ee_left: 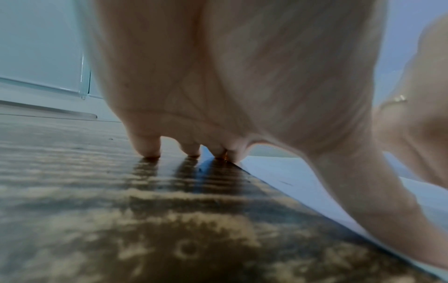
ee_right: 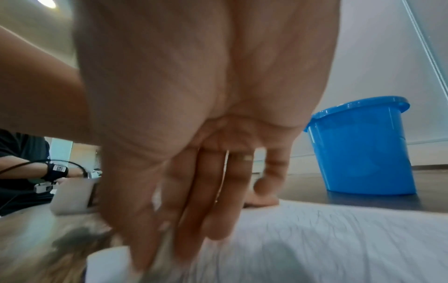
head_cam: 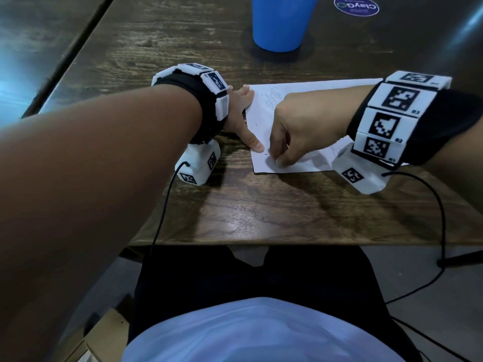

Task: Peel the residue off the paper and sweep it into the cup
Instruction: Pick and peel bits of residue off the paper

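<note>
Head view shows the paper (head_cam: 308, 100) lying flat on the dark wooden desk (head_cam: 261, 210), its near edge parallel to the desk's front edge, with faint pencil scribbles across it. A few tiny dark specks of residue (head_cam: 266, 154) sit near its lower left corner; they are too small to make out further.

At that corner the right hand (head_cam: 295, 131) reaches across from the right, fingers curled down with their tips bunched on the sheet. Whether anything is pinched between them cannot be told; the right wrist view is blurred there, showing only the fingers (ee_right: 213, 201) pointing down onto the white sheet and a ring on one of them.

The left hand (head_cam: 241, 118) is spread flat, fingers straight. Its thumb presses the paper's left edge just beside the right fingertips, and another finger rests on the far left corner. In the left wrist view the other fingertips (ee_left: 150, 147) stand on bare wood just off the sheet's edge.

The blue cup (head_cam: 281, 22) stands upright on the desk beyond the paper, well apart from both hands. A round sticker (head_cam: 356, 6) lies to its right.
</note>
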